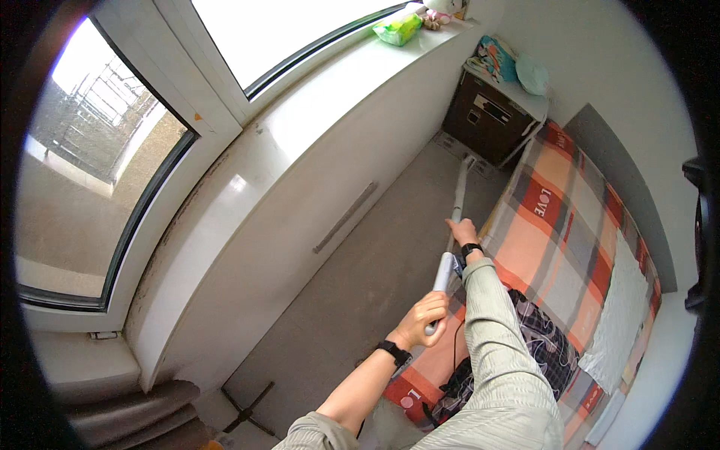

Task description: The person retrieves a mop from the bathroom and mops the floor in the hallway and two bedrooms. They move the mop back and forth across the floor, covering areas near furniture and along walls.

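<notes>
A long-handled floor cleaner (444, 271) with a white and grey pole slants away from me over the grey floor; whether it is a mop or a stick vacuum is unclear. My left hand (424, 319) is closed around the thick grip at its near end. Farther along, my right hand (465, 232) wraps the thinner pole beside the bed's edge. The pale lower end (469, 160) reaches the floor in front of a dark cabinet (486, 116), where its head is hard to make out. Each wrist carries a black band.
A bed (559, 225) with a checked orange and grey cover lies along the right, bearing dark clothing (544, 330) and a white cloth (619, 322). A window sill (300, 135) runs along the left, with a green packet (399, 28) on it. A brown curtain (142, 416) hangs lower left.
</notes>
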Action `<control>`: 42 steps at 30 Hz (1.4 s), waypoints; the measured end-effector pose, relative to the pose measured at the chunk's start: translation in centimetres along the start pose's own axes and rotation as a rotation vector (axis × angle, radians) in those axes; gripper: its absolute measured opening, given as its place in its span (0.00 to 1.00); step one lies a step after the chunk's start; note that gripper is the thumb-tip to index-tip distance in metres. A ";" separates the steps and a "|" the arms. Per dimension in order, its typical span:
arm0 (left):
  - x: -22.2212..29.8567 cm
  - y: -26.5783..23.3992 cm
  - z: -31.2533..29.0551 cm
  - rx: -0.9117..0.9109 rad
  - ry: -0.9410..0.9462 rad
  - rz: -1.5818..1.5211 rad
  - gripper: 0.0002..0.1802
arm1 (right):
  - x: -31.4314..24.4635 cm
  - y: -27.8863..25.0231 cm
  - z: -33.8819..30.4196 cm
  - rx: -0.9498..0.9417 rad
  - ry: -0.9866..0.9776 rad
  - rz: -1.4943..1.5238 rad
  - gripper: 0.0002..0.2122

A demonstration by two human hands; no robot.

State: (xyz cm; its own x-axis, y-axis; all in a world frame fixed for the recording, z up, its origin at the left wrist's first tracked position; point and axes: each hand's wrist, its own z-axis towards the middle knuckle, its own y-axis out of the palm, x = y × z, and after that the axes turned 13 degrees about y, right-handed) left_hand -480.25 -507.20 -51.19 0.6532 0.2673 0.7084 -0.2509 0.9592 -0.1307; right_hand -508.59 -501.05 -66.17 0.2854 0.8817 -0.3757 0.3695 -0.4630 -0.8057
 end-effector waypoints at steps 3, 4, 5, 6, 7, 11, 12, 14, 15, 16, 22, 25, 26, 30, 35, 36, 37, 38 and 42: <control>2.9 -2.4 -1.7 0.025 -0.040 0.006 0.04 | -0.4 1.5 -2.5 -0.135 -0.044 -0.099 0.28; 4.3 -3.2 -2.0 0.012 -0.054 -0.002 0.04 | -0.6 1.9 -3.8 -0.117 -0.102 -0.116 0.28; 5.7 -4.1 -2.4 0.016 -0.056 -0.003 0.04 | -0.9 2.2 -5.4 -0.084 -0.131 -0.159 0.28; 7.1 -4.9 -2.8 0.032 -0.060 0.005 0.03 | -0.9 2.3 -7.1 -0.138 -0.164 -0.109 0.27; 8.7 -5.7 -3.2 0.046 -0.071 0.014 0.03 | -0.9 2.4 -9.0 -0.182 -0.167 -0.086 0.26; 16.3 -8.0 -5.6 0.067 -0.106 0.012 0.03 | -0.5 3.1 -16.1 -0.506 0.003 -0.001 0.20; 18.6 -8.3 -6.4 0.080 -0.119 0.027 0.03 | 0.1 3.1 -18.0 -0.670 0.049 0.047 0.17; 23.7 -8.7 -8.3 0.095 -0.169 0.062 0.02 | 1.6 3.4 -22.5 -0.844 0.072 0.033 0.16; 26.1 -8.8 -9.3 0.120 -0.166 0.063 0.03 | 2.3 3.5 -24.8 -0.919 0.094 0.021 0.16; 29.0 -9.0 -10.5 0.103 -0.190 0.070 0.03 | 3.3 3.7 -27.5 -0.989 0.102 -0.014 0.15; 45.6 -8.9 -17.6 0.225 -0.275 0.162 0.03 | 8.6 5.8 -44.3 -1.289 -0.038 -0.216 0.19; 54.5 -8.0 -21.2 0.391 -0.354 0.239 0.03 | 11.6 7.1 -52.6 -1.543 -0.072 -0.281 0.20; 57.5 -7.6 -22.3 0.444 -0.384 0.252 0.03 | 12.5 8.1 -55.8 -1.556 -0.093 -0.372 0.20; 69.0 -4.4 -25.7 0.624 -0.472 0.413 0.08 | 18.3 10.3 -68.1 -1.785 -0.040 -0.290 0.19; 80.2 -1.6 -27.9 0.645 -0.527 0.451 0.10 | 24.2 11.2 -81.0 -1.809 -0.022 -0.445 0.17; 81.7 -1.0 -27.9 0.677 -0.521 0.487 0.10 | 25.0 11.2 -83.5 -1.773 0.000 -0.493 0.17; 82.9 -0.4 -27.9 0.706 -0.512 0.521 0.10 | 25.7 11.0 -85.2 -1.833 0.022 -0.500 0.17; 84.1 -0.3 -27.8 0.681 -0.551 0.543 0.10 | 26.3 10.7 -86.8 -1.811 0.026 -0.509 0.17; 84.9 -0.1 -27.2 0.647 -0.531 0.572 0.11 | 26.5 9.7 -88.3 -1.826 0.132 -0.345 0.16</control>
State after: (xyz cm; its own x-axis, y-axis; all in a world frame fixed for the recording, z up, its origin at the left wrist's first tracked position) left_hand -405.38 -482.12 -9.87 -0.0492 0.4442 0.8946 -0.8685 0.4233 -0.2579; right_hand -419.34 -490.22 -43.50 0.0258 0.9756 -0.2182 0.7658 0.1210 0.6315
